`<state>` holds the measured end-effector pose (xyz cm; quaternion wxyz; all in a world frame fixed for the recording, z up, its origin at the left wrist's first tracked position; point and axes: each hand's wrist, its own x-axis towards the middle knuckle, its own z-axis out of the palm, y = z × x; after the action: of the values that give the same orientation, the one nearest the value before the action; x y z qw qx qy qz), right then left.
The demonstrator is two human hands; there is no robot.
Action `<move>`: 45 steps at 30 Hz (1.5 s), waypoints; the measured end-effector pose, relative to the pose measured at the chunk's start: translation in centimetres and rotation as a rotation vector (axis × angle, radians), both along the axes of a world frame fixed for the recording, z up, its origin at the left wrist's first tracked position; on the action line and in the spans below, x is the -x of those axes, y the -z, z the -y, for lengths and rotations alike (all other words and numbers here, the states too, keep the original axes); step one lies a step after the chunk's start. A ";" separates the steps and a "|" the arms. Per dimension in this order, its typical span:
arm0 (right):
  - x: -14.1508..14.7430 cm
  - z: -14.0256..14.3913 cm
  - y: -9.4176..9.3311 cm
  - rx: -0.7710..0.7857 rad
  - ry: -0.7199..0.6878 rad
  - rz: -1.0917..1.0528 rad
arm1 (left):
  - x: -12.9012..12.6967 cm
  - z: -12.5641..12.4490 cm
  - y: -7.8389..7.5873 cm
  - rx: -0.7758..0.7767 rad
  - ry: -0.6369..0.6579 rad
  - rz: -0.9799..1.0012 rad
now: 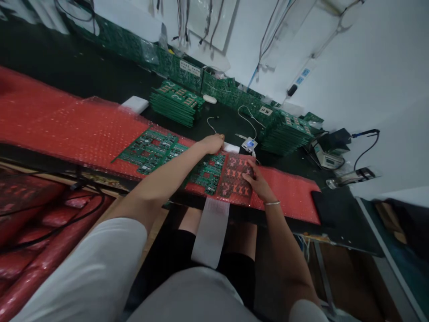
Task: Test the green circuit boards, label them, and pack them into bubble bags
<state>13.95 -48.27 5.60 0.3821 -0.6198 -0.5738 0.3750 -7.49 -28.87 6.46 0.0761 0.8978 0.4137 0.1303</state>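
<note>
black bench (100,80) | red bubble wrap (67,125) | white wall (368,67) | left fingers (219,138) curled, grip unclear | right fingers (250,172) flat on panel (234,176)

Pretty cramped setup: a dark workbench (100,76) is pushed against a plain white wall (368,67), with cables (268,31) hung down it above the far edge. A power strip (300,80) is mounted there too. Soft, even light throughout.
</note>
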 end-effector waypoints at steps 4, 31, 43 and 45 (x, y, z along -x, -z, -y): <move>-0.5 0.0 0.5 -0.025 -0.048 0.020 | -0.5 -3.0 -2.4 0.011 -0.219 -0.007; 5.9 -5.0 -9.1 0.102 -0.316 0.930 | 10.7 9.3 3.7 0.080 0.238 -0.189; 12.9 -5.7 -11.5 0.127 -0.389 1.344 | 10.2 9.7 3.6 0.018 0.218 -0.142; 13.3 -6.1 -11.4 0.157 -0.382 1.341 | 11.5 10.4 3.6 -0.034 0.086 -0.111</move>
<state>0.64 -42.20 17.01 -0.1728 -0.6317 -0.7556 0.0128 -18.97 -39.29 2.89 0.0432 0.9217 0.3762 0.0841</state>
